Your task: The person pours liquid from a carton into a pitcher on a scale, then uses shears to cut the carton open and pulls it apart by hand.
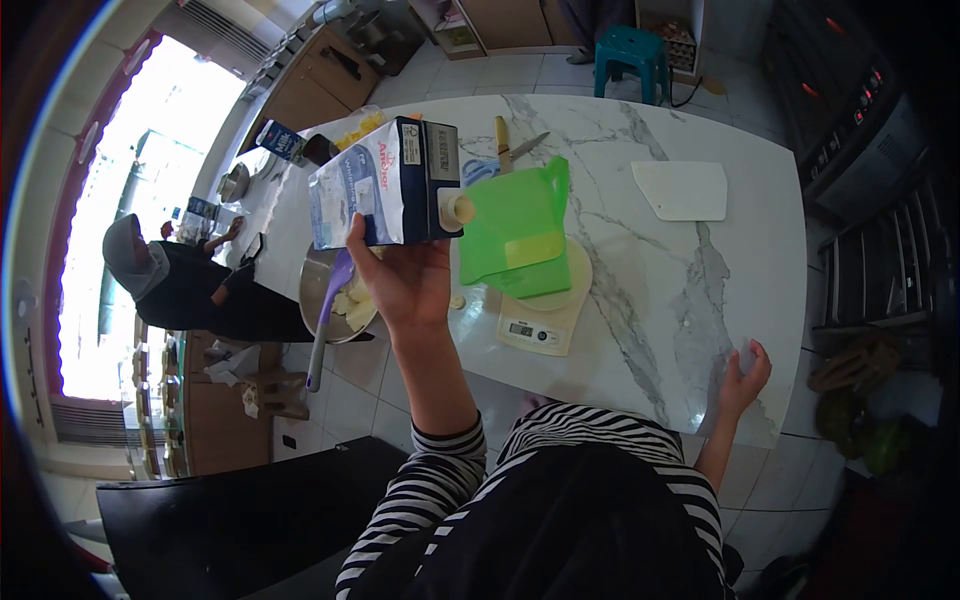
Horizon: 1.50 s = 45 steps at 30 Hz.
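So the left hand (pixel 405 285) has its grip clamped round a boxy, smooth-sided carton (pixel 372 190), tipped up beside a floppy translucent green bag (pixel 515 225) on the white scale (pixel 540 328). Loads of open grey-veined marble surface (pixel 640 290) between that and the right hand (pixel 742 380), fingers apart near the edge. Shiny metal bowl (pixel 318 275) sits at the opposite side.

Bright green plastic jug (pixel 510 225); blue-and-white cardboard carton (pixel 375 185) with red lettering; white marble surface (pixel 620 270) with grey veining; purple-and-grey spatula (pixel 332 305); teal plastic stool (pixel 632 55); black-and-white striped fabric sleeve (pixel 440 480).
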### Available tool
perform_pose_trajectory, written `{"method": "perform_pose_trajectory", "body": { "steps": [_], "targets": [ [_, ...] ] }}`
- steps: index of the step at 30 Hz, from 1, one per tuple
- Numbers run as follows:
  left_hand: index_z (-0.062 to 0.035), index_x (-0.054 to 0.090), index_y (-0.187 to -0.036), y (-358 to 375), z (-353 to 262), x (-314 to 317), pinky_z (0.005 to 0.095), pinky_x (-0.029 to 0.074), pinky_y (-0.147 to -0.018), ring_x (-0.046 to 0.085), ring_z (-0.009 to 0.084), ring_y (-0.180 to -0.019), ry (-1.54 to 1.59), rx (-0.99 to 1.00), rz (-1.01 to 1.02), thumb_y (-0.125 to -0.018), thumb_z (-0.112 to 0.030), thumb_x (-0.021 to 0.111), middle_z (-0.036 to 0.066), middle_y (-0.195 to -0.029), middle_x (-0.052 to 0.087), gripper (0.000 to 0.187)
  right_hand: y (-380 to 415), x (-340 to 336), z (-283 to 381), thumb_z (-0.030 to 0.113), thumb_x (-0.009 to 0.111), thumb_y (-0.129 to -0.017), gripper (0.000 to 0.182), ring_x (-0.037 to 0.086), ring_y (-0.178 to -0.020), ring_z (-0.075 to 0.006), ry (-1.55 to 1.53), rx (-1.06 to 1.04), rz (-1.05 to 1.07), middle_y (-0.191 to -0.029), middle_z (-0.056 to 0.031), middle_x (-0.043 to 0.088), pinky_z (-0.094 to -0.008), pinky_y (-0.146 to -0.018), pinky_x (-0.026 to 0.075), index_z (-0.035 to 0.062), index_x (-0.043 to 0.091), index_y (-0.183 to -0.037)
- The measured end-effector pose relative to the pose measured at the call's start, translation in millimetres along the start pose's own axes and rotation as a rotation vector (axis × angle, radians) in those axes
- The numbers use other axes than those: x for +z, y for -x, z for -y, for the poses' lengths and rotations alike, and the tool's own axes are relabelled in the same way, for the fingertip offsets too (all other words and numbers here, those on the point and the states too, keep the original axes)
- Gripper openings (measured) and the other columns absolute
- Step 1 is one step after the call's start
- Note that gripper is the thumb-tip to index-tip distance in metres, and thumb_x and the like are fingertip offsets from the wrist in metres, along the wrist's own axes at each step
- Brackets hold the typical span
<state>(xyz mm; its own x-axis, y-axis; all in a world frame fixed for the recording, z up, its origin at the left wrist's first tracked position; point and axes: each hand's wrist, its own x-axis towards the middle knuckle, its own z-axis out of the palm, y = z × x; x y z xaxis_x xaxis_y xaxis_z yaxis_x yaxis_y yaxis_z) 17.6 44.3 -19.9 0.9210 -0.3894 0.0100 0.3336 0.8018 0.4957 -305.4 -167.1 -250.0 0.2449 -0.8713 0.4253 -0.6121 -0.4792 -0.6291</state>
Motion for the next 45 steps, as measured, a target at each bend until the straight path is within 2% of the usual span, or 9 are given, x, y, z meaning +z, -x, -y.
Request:
{"method": "perform_pose_trajectory", "body": {
  "steps": [19,28,40,45],
  "targets": [
    [-0.0023,0.039,-0.112,-1.5,-4.7,0.0,0.0348,0.047,-0.075,0.053,0.0216,-0.093,-0.052,0.029,0.006,-0.078,-0.030,0.051,0.012,-0.103,0.052,0.045,-1.6,-1.5,4.7,0.014,0.058,-0.071,0.029,0.044,-0.092,-0.0273,0.009,-0.023,-0.008,-0.098,-0.0094,0.050,-0.0370,-0.082,0.033,0.0044,0.048,-0.097],
    [-0.0039,0.039,-0.112,-5.8,2.4,-1.1,0.0335,0.047,-0.076,0.053,0.0187,-0.093,-0.331,0.227,0.017,-0.082,-0.026,0.045,0.010,-0.105,0.051,0.038,-1.8,-1.8,4.3,0.014,0.058,-0.070,0.030,0.043,-0.093,-0.0279,0.013,-0.019,-0.009,-0.098,-0.0096,0.050,-0.0379,-0.083,0.032,0.0040,0.048,-0.096],
    [-0.0064,0.039,-0.113,-2.7,5.8,0.3,0.0315,0.047,-0.075,0.053,0.0172,-0.093,-0.408,0.258,-0.012,-0.081,-0.026,0.045,0.007,-0.105,0.051,0.038,-1.3,-2.2,3.7,0.016,0.057,-0.071,0.030,0.044,-0.094,-0.0270,0.014,-0.020,0.006,-0.099,-0.0094,0.050,-0.0390,-0.089,0.027,0.0048,0.048,-0.097],
    [-0.0072,0.037,-0.113,-3.6,4.7,-0.5,0.0340,0.049,-0.073,0.053,0.0176,-0.094,-0.398,0.251,0.023,-0.079,-0.025,0.048,0.008,-0.105,0.051,0.040,0.0,-0.7,1.6,0.017,0.057,-0.071,0.030,0.043,-0.096,-0.0272,0.017,-0.011,-0.001,-0.100,-0.0091,0.050,-0.0402,-0.092,0.024,0.0055,0.047,-0.097]
  ]
}}
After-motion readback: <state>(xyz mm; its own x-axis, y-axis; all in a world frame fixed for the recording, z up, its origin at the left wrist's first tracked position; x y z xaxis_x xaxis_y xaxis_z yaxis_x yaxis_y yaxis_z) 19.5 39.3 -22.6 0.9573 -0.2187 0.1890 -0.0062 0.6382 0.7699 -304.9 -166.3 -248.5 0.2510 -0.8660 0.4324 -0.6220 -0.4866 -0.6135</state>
